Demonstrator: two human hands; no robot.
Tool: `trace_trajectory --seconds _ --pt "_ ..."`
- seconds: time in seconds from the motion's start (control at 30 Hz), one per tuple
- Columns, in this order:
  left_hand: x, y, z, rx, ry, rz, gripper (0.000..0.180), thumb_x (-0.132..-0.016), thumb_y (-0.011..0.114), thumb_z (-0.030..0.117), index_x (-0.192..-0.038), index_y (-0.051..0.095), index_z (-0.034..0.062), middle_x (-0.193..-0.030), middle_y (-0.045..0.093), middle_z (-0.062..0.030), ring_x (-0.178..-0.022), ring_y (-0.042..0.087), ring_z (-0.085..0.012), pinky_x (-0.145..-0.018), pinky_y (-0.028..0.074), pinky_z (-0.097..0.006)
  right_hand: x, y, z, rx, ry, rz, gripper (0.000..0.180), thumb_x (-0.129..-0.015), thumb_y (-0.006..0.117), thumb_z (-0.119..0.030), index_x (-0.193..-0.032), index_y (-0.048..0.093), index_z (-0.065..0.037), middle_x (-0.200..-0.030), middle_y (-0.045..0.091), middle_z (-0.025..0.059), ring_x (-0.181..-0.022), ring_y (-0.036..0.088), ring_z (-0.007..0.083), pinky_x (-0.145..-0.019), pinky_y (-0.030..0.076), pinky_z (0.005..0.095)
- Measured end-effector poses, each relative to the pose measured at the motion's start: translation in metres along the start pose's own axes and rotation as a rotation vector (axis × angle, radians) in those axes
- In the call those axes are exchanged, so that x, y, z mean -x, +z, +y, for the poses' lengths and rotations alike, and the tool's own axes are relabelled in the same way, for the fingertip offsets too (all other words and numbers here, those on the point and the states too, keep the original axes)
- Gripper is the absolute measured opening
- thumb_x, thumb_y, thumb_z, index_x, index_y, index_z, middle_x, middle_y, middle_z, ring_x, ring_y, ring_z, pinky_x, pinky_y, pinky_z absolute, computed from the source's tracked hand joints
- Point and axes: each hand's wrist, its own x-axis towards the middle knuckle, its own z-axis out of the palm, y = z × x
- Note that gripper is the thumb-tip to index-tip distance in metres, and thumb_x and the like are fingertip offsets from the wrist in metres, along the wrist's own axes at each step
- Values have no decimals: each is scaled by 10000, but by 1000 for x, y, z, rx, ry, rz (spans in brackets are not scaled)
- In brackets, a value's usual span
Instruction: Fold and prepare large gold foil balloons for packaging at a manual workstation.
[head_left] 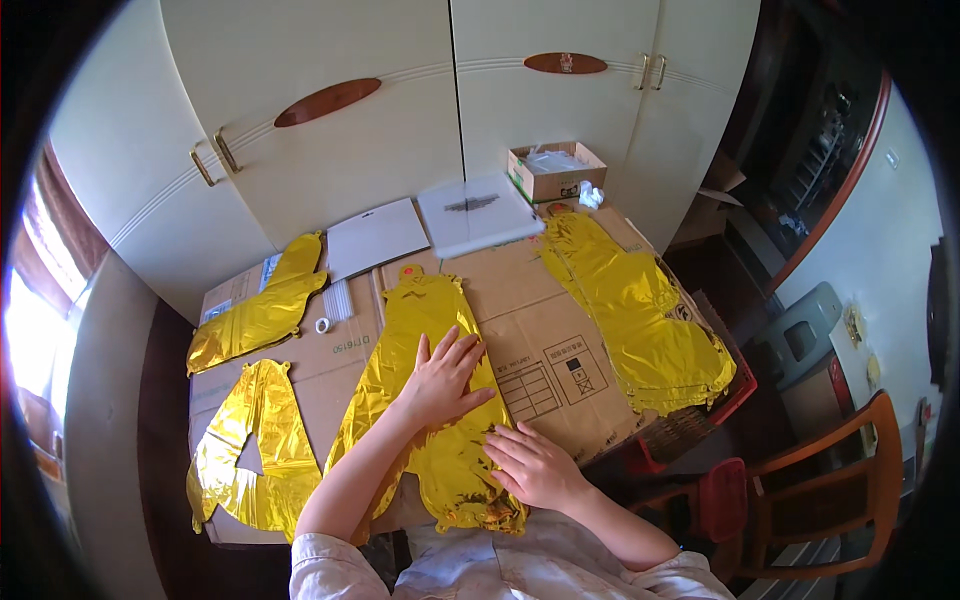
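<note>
My left hand [440,382] lies flat with its fingers spread on a shiny gold foil balloon [420,310], uninflated, in the middle of the cardboard-covered table. Lower down, my right hand [536,468] rests at the foil's right edge, fingers stretched out and palm down. The foil's near end is crinkled, close to my body. To the left is a flat A-shaped gold foil balloon [280,420] with a small opening in it. A bent gold foil balloon [250,315] sits behind that one. On the right side lies a layered pile of gold foil [630,315].
Flattened cardboard [510,300] covers the table. Along the back are a white flat panel [378,238], a clear plastic package [475,225], a small open box [560,184] and crumpled tissue [591,195]. White straws [338,299] lie near a tape roll [322,325]. A wooden chair [870,490] stands right.
</note>
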Motion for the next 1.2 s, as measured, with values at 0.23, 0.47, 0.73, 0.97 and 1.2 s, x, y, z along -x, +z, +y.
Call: trace_trajectory --seconds 0.23,0.47,0.73,0.97,1.2 --pt "-17 -6 -11 -27 -23 0 698 -896 541 544 -1398 460 65 -1433 466 -79 -1398 339 -283 -1102 237 -654 -1 -1 0 -42 16 16 349 -904 629 -227 -1166 632 4 -1245 608 122 -1238 529 282 -1097 376 438" --pt "-39 -9 -29 -68 -76 -15 773 -849 580 585 -1413 448 73 -1409 487 -103 -1374 373 -292 -1116 236 -588 -1 -2 0 -35 9 17 339 -893 638 -225 -1149 641 -3 -1237 613 116 -1226 539 279 -1097 377 437" --pt "-58 -13 -43 -89 -121 -152 1107 -657 669 735 -1477 346 64 -1491 377 -124 -1427 281 -297 -1147 187 -596 0 0 1 -33 45 4 354 -855 687 -220 -1159 659 -42 -1227 629 90 -1214 558 246 -1097 383 453" --pt "-58 -7 -47 -82 -123 -188 1208 -614 667 781 -1504 283 61 -1538 317 -113 -1467 198 -298 -1158 147 -617 -13 -17 23 -128 32 5 253 -857 672 -170 -1088 679 -67 -1188 647 82 -1171 579 244 -1079 380 512" --pt "-60 -9 -46 -54 -135 -197 1225 -601 699 761 -1509 267 63 -1546 291 -117 -1467 189 -304 -1161 138 -614 -99 -19 129 74 -48 36 240 -907 580 -95 -1118 694 -102 -1208 668 44 -1193 577 232 -1041 408 408"
